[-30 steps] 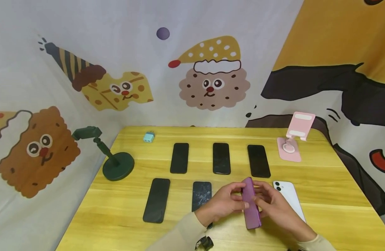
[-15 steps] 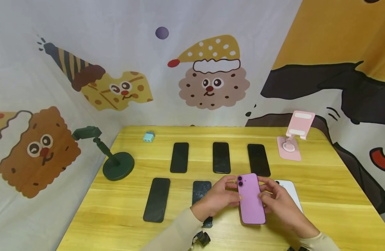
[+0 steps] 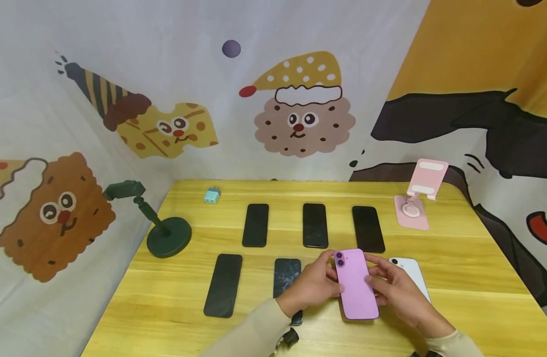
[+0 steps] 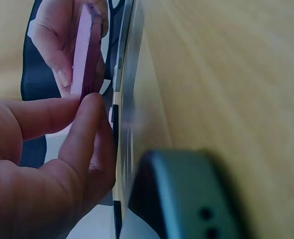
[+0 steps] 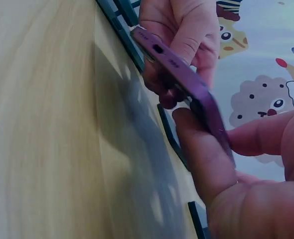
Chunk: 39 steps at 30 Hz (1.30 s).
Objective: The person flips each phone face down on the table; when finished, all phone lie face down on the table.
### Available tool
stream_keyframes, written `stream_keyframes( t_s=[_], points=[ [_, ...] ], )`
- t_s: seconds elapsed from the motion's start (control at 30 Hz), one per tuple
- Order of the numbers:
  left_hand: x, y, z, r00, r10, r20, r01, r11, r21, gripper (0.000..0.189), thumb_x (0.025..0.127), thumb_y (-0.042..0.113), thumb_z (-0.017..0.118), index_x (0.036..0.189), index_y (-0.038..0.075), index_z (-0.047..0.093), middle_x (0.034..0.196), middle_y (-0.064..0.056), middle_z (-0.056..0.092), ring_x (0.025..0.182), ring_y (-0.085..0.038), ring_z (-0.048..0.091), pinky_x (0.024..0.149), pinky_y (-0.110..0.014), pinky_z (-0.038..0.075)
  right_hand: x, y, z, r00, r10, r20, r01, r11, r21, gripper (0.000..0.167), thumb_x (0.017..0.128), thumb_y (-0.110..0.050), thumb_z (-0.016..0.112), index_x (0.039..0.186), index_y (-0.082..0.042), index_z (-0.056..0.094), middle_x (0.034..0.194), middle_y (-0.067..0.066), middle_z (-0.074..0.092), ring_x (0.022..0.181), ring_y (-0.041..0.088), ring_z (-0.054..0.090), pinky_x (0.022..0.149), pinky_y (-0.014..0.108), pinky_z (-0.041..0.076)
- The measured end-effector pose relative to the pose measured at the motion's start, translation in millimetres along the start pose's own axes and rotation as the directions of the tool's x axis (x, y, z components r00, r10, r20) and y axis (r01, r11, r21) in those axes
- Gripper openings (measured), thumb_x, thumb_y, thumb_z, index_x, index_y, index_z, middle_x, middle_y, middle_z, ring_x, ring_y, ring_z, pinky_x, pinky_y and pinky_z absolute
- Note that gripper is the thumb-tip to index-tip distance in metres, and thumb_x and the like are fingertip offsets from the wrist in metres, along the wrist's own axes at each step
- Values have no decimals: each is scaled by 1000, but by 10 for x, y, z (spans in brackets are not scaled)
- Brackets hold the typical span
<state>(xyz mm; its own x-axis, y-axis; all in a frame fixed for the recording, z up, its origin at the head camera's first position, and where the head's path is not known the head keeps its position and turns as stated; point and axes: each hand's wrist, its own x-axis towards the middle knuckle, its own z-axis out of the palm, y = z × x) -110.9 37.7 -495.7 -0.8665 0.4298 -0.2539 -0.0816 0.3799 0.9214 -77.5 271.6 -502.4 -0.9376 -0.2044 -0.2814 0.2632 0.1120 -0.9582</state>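
Head view, lower right: left hand (image 3: 314,283) and right hand (image 3: 397,288) pinched a flat lilac phone (image 3: 357,285). Raised handling seemed the step; the next probably called for even grips.

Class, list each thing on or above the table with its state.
Purple phone: raised, tilted, back facing up
Left hand: pinching the phone's left edge
Right hand: pinching its right edge
White phone: flat, back up, partly hidden
Five dark phones: flat, no screen lit
Pink stand: unfolded, standing
Green stand: unfolded, standing
Charger: unplugged, prongs showing
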Motion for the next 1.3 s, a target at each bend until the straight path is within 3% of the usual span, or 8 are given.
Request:
stream_keyframes(
  t_s=[0.17,0.37,0.6,0.8,1.2,1.3],
  points=[
    [-19,21,-7,1000,-29,4,29,998,60,89,86,0,84,162,16,40,91,2,71,76,-7,64,68,-23,55,15,16,-38,1000,26,5,-25,997,-79,70,104,-9,66,162,7,30,110,16,75,87,21,75,71,40,66],
    [-36,8,-18,999,-31,15,30,998,60,85,86,-2,83,159,21,45,91,1,70,77,-8,64,64,-24,55,53,30,10,999,22,-43,-31,975,-220,70,101,-7,70,162,0,37,105,19,76,83,24,75,65,41,66],
    [-19,3,-15,998,-52,-29,56,991,122,87,84,2,86,159,13,43,82,4,69,71,-8,63,65,-24,51,83,55,46,996,21,-88,-43,966,-256,64,99,-3,71,158,-1,44,97,17,67,80,22,70,63,40,65],
    [13,-21,-22,998,-27,-54,37,978,207,71,80,6,91,143,10,59,86,3,73,72,-6,62,69,-24,51,94,89,52,994,19,-110,-50,955,-292,64,98,-2,73,155,1,46,95,16,65,78,21,70,62,38,65],
    [66,-29,-18,997,2,-82,15,978,209,66,78,5,93,138,7,67,83,3,71,71,-5,62,70,-24,53,112,11,88,983,21,-183,-89,924,-372,59,95,-4,75,149,5,54,94,13,67,81,22,71,62,33,64],
    [61,-21,-12,996,-11,-84,28,977,210,64,78,6,93,138,6,68,84,3,72,73,-5,62,71,-24,54,92,-12,99,982,0,-189,-81,905,-419,58,94,-5,77,147,6,56,92,11,69,78,19,71,60,31,63]
  ],
)
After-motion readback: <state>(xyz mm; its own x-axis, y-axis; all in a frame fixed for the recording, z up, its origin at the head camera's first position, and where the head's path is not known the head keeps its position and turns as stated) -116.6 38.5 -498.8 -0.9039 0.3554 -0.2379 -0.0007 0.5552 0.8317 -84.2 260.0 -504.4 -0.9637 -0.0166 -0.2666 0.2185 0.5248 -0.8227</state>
